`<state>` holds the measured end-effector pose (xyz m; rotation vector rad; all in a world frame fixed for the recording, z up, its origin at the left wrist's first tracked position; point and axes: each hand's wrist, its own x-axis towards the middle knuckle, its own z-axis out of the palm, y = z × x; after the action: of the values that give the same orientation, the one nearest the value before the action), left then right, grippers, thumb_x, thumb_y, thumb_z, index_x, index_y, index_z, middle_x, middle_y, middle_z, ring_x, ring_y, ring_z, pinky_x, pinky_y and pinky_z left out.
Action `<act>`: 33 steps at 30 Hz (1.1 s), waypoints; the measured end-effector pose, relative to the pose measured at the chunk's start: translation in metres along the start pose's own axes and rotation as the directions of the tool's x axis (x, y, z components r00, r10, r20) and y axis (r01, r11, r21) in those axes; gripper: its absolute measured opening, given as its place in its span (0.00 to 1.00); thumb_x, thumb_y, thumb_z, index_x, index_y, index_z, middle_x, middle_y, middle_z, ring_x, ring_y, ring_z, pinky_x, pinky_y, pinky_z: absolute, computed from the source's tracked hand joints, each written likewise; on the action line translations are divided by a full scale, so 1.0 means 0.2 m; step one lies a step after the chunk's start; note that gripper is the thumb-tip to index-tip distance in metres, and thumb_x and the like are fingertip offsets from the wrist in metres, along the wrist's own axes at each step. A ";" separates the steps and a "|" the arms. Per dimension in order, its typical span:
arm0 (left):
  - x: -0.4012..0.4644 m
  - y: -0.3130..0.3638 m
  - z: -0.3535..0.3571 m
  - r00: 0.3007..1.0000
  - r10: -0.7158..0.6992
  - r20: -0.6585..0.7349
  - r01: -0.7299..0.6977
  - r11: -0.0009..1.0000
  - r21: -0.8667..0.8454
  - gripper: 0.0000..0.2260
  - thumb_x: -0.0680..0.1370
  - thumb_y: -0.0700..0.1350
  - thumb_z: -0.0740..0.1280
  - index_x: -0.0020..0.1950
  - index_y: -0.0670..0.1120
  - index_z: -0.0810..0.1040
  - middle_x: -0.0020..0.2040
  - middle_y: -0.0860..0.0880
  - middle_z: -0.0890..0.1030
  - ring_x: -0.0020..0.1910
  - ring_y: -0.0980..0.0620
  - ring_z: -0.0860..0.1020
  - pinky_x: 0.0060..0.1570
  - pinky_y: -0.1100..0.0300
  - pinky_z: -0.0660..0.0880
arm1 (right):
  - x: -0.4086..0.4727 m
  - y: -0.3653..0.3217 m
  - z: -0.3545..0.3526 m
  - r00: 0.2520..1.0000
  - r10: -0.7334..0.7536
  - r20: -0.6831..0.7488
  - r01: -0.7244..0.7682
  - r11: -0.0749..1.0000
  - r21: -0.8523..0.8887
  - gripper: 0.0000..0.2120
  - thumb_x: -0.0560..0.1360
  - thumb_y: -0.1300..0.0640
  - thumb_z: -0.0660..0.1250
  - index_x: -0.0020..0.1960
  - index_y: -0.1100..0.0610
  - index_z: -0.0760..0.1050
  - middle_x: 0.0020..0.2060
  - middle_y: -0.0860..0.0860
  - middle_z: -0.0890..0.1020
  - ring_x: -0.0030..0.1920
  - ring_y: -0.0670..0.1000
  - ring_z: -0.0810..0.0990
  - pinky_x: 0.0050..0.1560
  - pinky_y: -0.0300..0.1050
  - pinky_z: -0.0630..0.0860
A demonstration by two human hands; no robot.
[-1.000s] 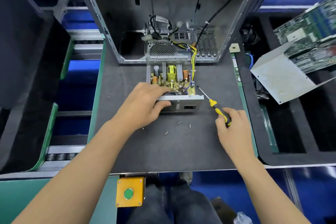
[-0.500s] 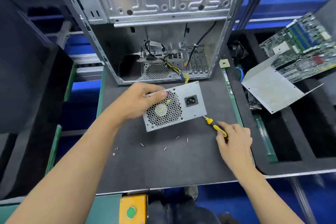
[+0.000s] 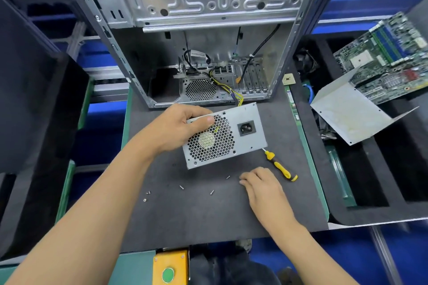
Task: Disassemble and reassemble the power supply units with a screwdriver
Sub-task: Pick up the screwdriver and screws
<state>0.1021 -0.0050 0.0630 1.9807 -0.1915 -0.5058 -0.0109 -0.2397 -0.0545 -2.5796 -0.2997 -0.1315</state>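
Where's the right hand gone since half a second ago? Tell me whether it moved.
Yes. The right hand has let go of the screwdriver, which now lies on the mat, and has shifted left toward the loose screws.

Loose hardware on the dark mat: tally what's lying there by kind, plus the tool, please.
Small silver screws: 4
Small silver washer or nut (too small to tell): 1
Yellow-and-black-handled screwdriver: 1
Total: 6
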 end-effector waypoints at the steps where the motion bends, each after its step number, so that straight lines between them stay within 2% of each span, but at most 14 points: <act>1: 0.00 0.00 0.00 1.000 -0.003 0.006 0.003 1.000 -0.012 0.09 0.81 0.50 0.67 0.58 0.53 0.84 0.53 0.57 0.86 0.55 0.55 0.83 0.65 0.48 0.75 | 0.01 -0.01 -0.02 1.000 -0.013 -0.027 0.013 1.000 -0.013 0.06 0.71 0.69 0.75 0.47 0.62 0.83 0.39 0.54 0.79 0.40 0.56 0.80 0.43 0.49 0.80; 4: 0.01 -0.02 0.00 1.000 0.004 0.025 -0.003 0.999 -0.040 0.08 0.81 0.51 0.67 0.57 0.53 0.84 0.52 0.54 0.86 0.55 0.51 0.83 0.63 0.49 0.76 | 0.02 -0.08 -0.12 0.979 -0.018 -0.201 0.044 0.991 0.124 0.05 0.74 0.69 0.72 0.48 0.63 0.82 0.42 0.52 0.82 0.43 0.52 0.81 0.49 0.43 0.77; 7: 0.02 -0.03 0.01 0.999 0.020 0.024 -0.019 0.998 -0.054 0.08 0.81 0.50 0.67 0.57 0.52 0.84 0.52 0.53 0.86 0.55 0.49 0.83 0.61 0.52 0.76 | 0.10 -0.23 -0.29 0.894 -0.099 -0.436 0.227 0.940 0.253 0.06 0.79 0.63 0.67 0.49 0.62 0.83 0.44 0.51 0.82 0.44 0.50 0.79 0.51 0.38 0.73; 9: 0.03 -0.03 0.01 0.999 0.028 0.026 -0.026 0.998 -0.063 0.09 0.81 0.49 0.67 0.57 0.52 0.84 0.52 0.54 0.86 0.54 0.52 0.83 0.58 0.57 0.77 | 0.24 -0.31 -0.38 0.869 -0.081 -0.489 0.250 0.924 0.290 0.06 0.79 0.61 0.67 0.50 0.60 0.83 0.44 0.49 0.80 0.45 0.51 0.78 0.51 0.35 0.71; 12: 0.03 -0.03 0.01 0.998 0.038 0.042 -0.034 0.995 -0.091 0.08 0.81 0.48 0.67 0.57 0.52 0.84 0.51 0.54 0.86 0.52 0.55 0.84 0.52 0.65 0.77 | 0.46 -0.39 -0.45 0.928 -0.021 -0.372 0.143 0.942 0.303 0.04 0.77 0.61 0.69 0.48 0.56 0.83 0.43 0.46 0.80 0.46 0.52 0.75 0.51 0.34 0.69; 14: 0.02 -0.03 0.00 0.998 0.045 0.045 -0.041 0.994 -0.097 0.08 0.81 0.48 0.67 0.58 0.53 0.84 0.51 0.54 0.86 0.52 0.55 0.83 0.51 0.67 0.76 | 0.53 -0.39 -0.44 0.961 -0.004 -0.275 0.087 0.953 0.289 0.04 0.76 0.61 0.70 0.48 0.56 0.83 0.42 0.45 0.80 0.47 0.52 0.74 0.51 0.32 0.67; 19: 0.04 -0.04 0.00 0.997 0.002 0.072 0.009 0.988 -0.153 0.07 0.80 0.48 0.69 0.57 0.50 0.84 0.51 0.50 0.86 0.51 0.50 0.84 0.56 0.52 0.79 | 0.55 -0.35 -0.39 0.968 0.048 -0.248 0.020 0.964 0.265 0.06 0.77 0.64 0.68 0.48 0.55 0.82 0.43 0.46 0.81 0.48 0.52 0.74 0.52 0.29 0.66; 23: 0.05 -0.05 0.00 0.997 0.006 0.075 0.007 0.986 -0.165 0.07 0.80 0.47 0.70 0.56 0.50 0.85 0.51 0.50 0.86 0.52 0.50 0.84 0.58 0.50 0.78 | 0.56 -0.35 -0.38 0.966 0.018 -0.258 0.043 0.973 0.228 0.07 0.76 0.65 0.69 0.47 0.55 0.83 0.42 0.47 0.81 0.47 0.52 0.74 0.51 0.28 0.65; 27: 0.06 -0.06 0.00 0.996 0.019 0.082 -0.005 0.986 -0.167 0.07 0.79 0.48 0.71 0.56 0.51 0.84 0.51 0.51 0.86 0.50 0.55 0.83 0.56 0.56 0.77 | 0.56 -0.36 -0.39 0.967 -0.005 -0.253 0.057 0.978 0.200 0.06 0.76 0.63 0.70 0.47 0.54 0.84 0.41 0.49 0.81 0.46 0.50 0.72 0.50 0.30 0.65; 30: 0.07 -0.07 0.00 0.997 0.024 0.075 -0.010 0.983 -0.185 0.06 0.79 0.48 0.71 0.54 0.51 0.85 0.48 0.51 0.86 0.45 0.60 0.80 0.49 0.66 0.75 | 0.57 -0.38 -0.39 0.968 -0.029 -0.249 0.074 0.982 0.172 0.05 0.76 0.63 0.71 0.47 0.55 0.84 0.41 0.49 0.81 0.46 0.52 0.72 0.50 0.35 0.65; 33: 0.08 -0.06 -0.01 0.996 0.007 0.093 0.011 0.981 -0.193 0.05 0.78 0.47 0.72 0.53 0.50 0.85 0.45 0.53 0.86 0.44 0.61 0.79 0.46 0.70 0.74 | 0.58 -0.39 -0.39 0.971 -0.023 -0.236 0.065 0.983 0.171 0.05 0.76 0.63 0.70 0.47 0.56 0.84 0.42 0.49 0.82 0.46 0.54 0.73 0.50 0.37 0.66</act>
<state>0.1169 -0.0038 0.0497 1.7698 -0.1911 -0.5964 0.0799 -0.1945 0.0676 -2.3522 -0.2685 -0.4027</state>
